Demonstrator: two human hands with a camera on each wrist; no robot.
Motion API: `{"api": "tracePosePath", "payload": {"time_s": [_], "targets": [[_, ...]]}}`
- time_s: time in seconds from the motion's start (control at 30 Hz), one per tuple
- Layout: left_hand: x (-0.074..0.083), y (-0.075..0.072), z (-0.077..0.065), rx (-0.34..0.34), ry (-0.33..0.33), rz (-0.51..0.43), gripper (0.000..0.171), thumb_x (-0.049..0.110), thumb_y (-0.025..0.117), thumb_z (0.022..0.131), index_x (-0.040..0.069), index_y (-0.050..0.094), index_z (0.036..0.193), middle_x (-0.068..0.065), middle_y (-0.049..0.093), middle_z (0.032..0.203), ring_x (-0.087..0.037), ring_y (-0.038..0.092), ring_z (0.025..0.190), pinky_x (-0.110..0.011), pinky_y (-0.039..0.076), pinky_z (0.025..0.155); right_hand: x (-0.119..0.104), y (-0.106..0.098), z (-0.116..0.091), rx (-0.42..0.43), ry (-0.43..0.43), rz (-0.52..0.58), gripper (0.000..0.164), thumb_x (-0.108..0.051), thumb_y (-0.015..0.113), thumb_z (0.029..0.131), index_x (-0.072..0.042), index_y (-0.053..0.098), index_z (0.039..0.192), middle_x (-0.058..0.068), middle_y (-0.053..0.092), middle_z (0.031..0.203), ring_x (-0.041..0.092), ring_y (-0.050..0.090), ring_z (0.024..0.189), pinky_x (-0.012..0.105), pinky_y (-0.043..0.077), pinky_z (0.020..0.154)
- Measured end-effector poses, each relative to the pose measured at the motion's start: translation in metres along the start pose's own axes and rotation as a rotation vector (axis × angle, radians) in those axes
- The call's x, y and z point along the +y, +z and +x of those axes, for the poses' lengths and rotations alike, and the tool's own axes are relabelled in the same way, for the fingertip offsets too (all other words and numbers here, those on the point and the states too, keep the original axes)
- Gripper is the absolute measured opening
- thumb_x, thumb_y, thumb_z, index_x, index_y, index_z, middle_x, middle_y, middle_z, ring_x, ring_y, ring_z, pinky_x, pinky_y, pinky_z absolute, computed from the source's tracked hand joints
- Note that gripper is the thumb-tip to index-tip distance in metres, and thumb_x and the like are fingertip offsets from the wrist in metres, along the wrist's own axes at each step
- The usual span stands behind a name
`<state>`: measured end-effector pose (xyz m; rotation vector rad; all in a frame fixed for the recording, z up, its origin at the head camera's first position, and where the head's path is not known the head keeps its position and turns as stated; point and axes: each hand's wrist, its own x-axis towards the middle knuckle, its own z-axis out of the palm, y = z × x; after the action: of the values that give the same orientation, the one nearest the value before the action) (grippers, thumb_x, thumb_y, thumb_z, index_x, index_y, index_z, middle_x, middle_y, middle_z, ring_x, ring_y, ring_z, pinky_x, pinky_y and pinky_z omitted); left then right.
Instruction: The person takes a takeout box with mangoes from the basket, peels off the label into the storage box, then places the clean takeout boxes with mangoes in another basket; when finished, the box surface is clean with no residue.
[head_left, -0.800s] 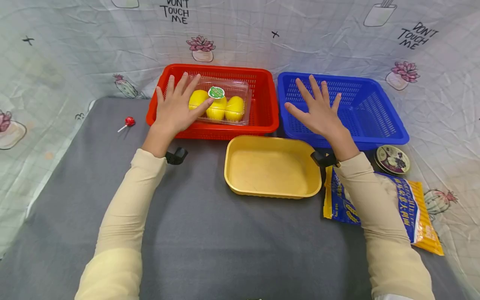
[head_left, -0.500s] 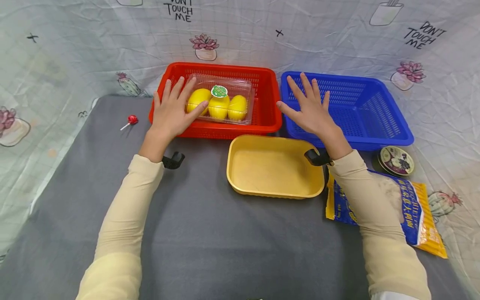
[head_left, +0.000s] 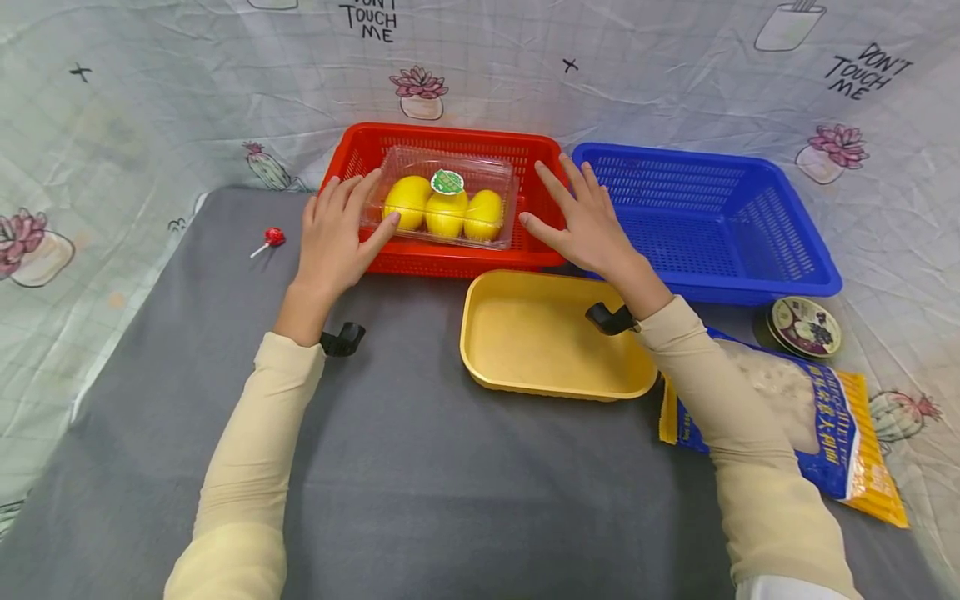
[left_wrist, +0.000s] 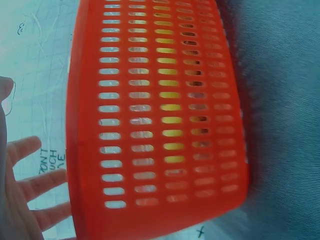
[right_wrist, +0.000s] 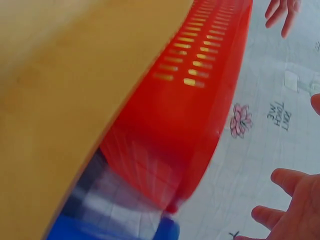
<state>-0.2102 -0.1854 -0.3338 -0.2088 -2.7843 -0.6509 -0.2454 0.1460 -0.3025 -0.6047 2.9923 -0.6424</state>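
Left hand (head_left: 333, 242) and right hand (head_left: 590, 227), fingers apart, flank the fruit box (head_left: 447, 208), contact unclear; gripping both ends evenly seems best.

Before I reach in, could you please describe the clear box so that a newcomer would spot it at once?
At the far side of the gray table, find the red basket, left of the blue basket. The clear box sits inside it. Unlike both baskets and the yellow tray, it is see-through, showing three yellow fruits and bearing a green label.
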Motion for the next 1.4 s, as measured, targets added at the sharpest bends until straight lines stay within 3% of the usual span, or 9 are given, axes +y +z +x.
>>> {"api": "tracePosePath", "payload": {"time_s": [0.27, 0.5, 0.8, 1.17, 1.4], "targets": [[-0.017, 0.011, -0.02, 0.151, 0.007, -0.088, 0.058, 0.043, 0.052, 0.095, 0.016, 0.045, 0.146, -0.014, 0.048, 0.142, -0.031, 0.036, 0.137, -0.055, 0.024, 0.113, -0.007, 0.018, 0.012, -0.023, -0.034, 0.067, 0.077, -0.055, 0.048, 0.094, -0.031, 0.012, 0.158, 0.002, -0.003, 0.165, 0.026, -0.016, 0.149, 0.066, 0.013, 0.112], [-0.032, 0.021, -0.031, 0.267, -0.054, -0.18, 0.05, 0.037, 0.052, 0.096, 0.01, 0.053, 0.138, -0.016, 0.052, 0.138, -0.033, 0.041, 0.133, -0.054, 0.026, 0.112, -0.012, 0.029, 0.024, -0.057, -0.045, 0.168, 0.075, -0.054, 0.047, 0.096, -0.03, 0.012, 0.158, 0.003, -0.002, 0.164, 0.024, -0.014, 0.149, 0.066, 0.01, 0.113], [-0.048, 0.027, -0.036, 0.22, -0.163, -0.199, 0.06, 0.041, 0.053, 0.094, 0.011, 0.044, 0.145, -0.015, 0.036, 0.151, -0.032, 0.033, 0.138, -0.055, 0.025, 0.112, -0.016, 0.04, 0.038, -0.107, -0.016, 0.264, 0.076, -0.052, 0.047, 0.096, -0.025, 0.012, 0.158, 0.008, 0.003, 0.164, 0.03, 0.001, 0.15, 0.061, 0.013, 0.115], [-0.055, 0.023, -0.034, 0.128, -0.208, -0.204, 0.071, 0.053, 0.053, 0.093, 0.018, 0.036, 0.152, -0.013, 0.026, 0.158, -0.034, 0.026, 0.144, -0.059, 0.019, 0.115, -0.016, 0.049, 0.056, -0.145, 0.044, 0.307, 0.077, -0.051, 0.048, 0.097, -0.022, 0.011, 0.158, 0.012, 0.009, 0.163, 0.03, 0.01, 0.15, 0.056, 0.017, 0.117], [-0.057, 0.024, -0.031, 0.095, -0.224, -0.211, 0.078, 0.058, 0.055, 0.09, 0.02, 0.031, 0.154, -0.01, 0.023, 0.16, -0.033, 0.025, 0.144, -0.061, 0.018, 0.114, -0.011, 0.049, 0.068, -0.197, 0.182, 0.394, 0.077, -0.051, 0.043, 0.099, -0.02, 0.005, 0.159, 0.006, 0.013, 0.164, 0.026, 0.012, 0.15, 0.048, 0.016, 0.119]]}}
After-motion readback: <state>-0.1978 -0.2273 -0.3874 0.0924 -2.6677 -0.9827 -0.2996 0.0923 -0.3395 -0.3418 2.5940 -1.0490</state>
